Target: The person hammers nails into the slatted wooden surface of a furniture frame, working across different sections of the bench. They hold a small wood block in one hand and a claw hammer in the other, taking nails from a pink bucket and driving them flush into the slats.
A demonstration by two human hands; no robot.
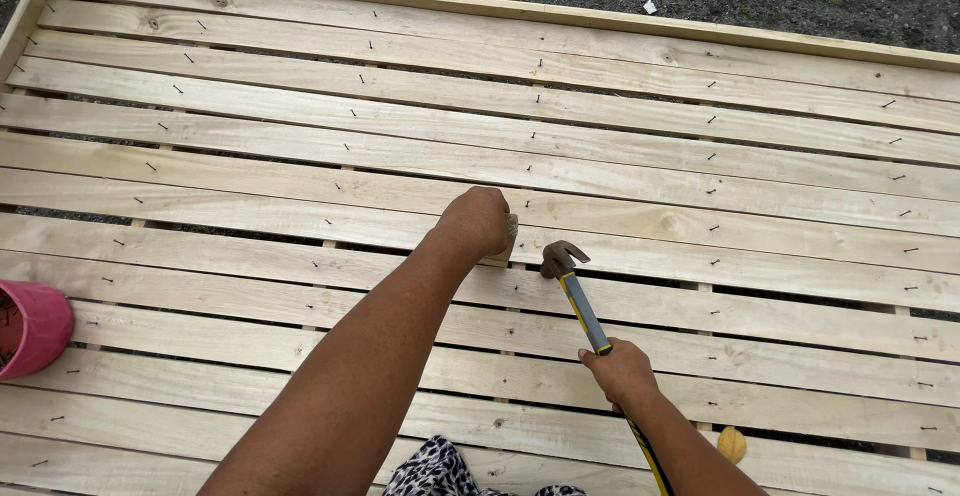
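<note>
Slatted wooden platform [250, 156], right hand [620, 369] gripping hammer [575, 291], head pointing away, left hand [478, 221] fisted.

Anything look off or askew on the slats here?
Yes. Many nails in the slatted wooden panel stand proud and lean sideways, not driven flush, across most rows. Gaps between slats vary. The right hand holds a claw hammer; the left hand rests on a slat near its head. No cracked boards visible.

The pink bowl [35, 326] is cut off by the left edge.
</note>
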